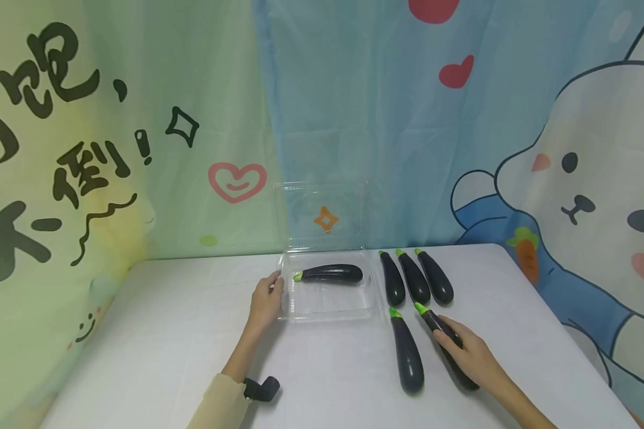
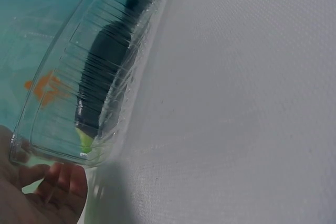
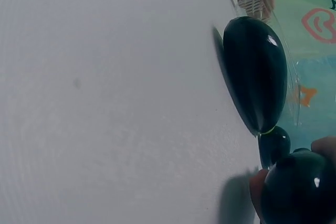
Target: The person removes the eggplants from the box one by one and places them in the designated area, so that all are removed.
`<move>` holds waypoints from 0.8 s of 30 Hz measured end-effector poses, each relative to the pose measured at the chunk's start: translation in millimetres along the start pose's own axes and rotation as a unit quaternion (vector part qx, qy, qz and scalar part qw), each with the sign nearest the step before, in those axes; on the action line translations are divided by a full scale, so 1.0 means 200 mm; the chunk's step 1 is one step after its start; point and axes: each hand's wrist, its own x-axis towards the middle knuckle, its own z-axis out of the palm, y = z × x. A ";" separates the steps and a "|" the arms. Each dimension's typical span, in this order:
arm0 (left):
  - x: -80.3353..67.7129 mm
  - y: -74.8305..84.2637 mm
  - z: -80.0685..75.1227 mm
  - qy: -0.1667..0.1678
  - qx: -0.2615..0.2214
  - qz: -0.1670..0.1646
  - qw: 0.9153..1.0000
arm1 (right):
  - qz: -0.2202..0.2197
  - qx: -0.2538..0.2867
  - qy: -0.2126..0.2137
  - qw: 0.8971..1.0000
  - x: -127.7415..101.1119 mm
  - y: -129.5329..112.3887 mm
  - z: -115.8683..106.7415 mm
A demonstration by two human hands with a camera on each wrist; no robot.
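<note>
A clear plastic box [image 1: 300, 310] with its lid up stands mid-table, and one dark eggplant [image 1: 330, 273] lies inside it. My left hand [image 1: 265, 301] rests against the box's left rim with relaxed fingers. The left wrist view shows the box wall [image 2: 63, 108], the eggplant [image 2: 105, 66] behind it and my fingers [image 2: 52, 187] at its corner. My right hand [image 1: 469, 357] grips an eggplant [image 1: 434, 325] lying on the table right of the box. In the right wrist view that eggplant [image 3: 299, 187] fills the lower right corner.
Three eggplants [image 1: 413, 277] lie side by side right of the box. Another eggplant [image 1: 406, 351] lies just left of the held one and appears as the large dark eggplant [image 3: 257, 72] in the right wrist view. A printed curtain [image 1: 139, 149] hangs behind the white table [image 1: 166, 333].
</note>
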 end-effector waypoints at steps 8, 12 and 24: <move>-0.01 0.00 0.00 -0.002 0.000 0.001 1.000 | 0.011 -0.002 0.031 0.999 0.01 0.01 0.02; -0.01 0.01 0.00 -0.002 0.003 0.003 1.000 | 0.032 0.000 0.023 0.999 0.01 0.01 0.02; -0.01 0.01 -0.01 -0.002 0.001 0.006 1.000 | 0.026 -0.028 0.045 0.998 0.03 0.00 0.05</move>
